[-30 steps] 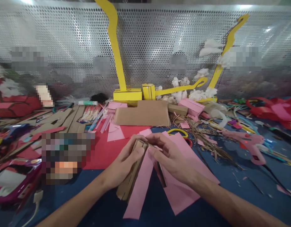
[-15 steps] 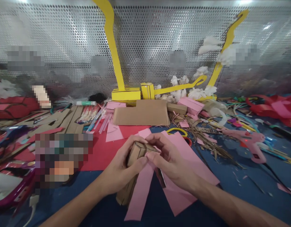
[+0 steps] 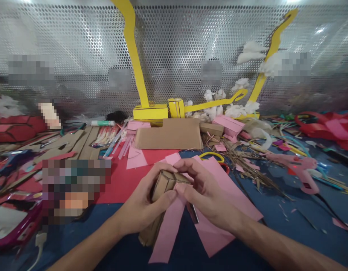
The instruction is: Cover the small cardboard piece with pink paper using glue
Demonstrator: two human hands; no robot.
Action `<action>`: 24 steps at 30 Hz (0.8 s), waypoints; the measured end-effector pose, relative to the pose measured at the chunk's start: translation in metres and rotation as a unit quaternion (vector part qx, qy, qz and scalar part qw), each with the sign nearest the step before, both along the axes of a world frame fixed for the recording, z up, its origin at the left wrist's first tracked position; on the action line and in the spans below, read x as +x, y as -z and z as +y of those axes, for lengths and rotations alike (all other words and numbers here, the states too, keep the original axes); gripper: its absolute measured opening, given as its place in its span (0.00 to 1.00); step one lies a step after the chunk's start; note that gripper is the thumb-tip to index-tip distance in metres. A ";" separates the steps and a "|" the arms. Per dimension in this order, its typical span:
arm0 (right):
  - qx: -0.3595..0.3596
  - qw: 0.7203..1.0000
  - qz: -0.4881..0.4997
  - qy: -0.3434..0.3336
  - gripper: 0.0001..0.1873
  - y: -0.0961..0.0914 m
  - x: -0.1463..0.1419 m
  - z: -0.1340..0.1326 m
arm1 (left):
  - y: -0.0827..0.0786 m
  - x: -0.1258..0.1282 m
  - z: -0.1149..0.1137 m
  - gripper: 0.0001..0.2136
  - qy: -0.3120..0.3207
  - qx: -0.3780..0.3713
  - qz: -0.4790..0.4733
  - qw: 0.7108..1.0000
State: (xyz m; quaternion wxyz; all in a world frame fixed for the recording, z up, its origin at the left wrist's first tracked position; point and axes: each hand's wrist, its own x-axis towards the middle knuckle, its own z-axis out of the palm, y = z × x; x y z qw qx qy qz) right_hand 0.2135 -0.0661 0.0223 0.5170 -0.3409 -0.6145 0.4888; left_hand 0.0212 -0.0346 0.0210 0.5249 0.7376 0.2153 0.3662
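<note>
My left hand [image 3: 142, 203] grips a long brown cardboard piece [image 3: 159, 188] that leans down toward me. My right hand [image 3: 203, 192] pinches the top end of the same cardboard piece, with a pink paper strip [image 3: 167, 233] pressed against it and hanging down from under my thumbs. A larger pink paper sheet [image 3: 219, 203] lies on the blue table [image 3: 275, 226] beneath my right hand. A thin dark blade-like tool [image 3: 193, 212] pokes out below my right palm.
A folded brown cardboard sheet [image 3: 170, 134] and red paper [image 3: 120, 180] lie just beyond my hands. Yellow-handled scissors [image 3: 212, 155] rest to the right. A yellow cardboard model [image 3: 151, 111] with cotton tufts stands against the perforated metal wall [image 3: 176, 49]. Scraps crowd both sides.
My hands have tilted the cardboard piece so its top end faces up more. My thumbs have closed together on the pink strip. The camera has shifted slightly.
</note>
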 end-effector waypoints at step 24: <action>-0.013 1.000 0.007 -0.009 0.11 -0.002 0.000 -0.002 | -0.001 0.001 0.000 0.13 -0.007 -0.009 0.008 1.000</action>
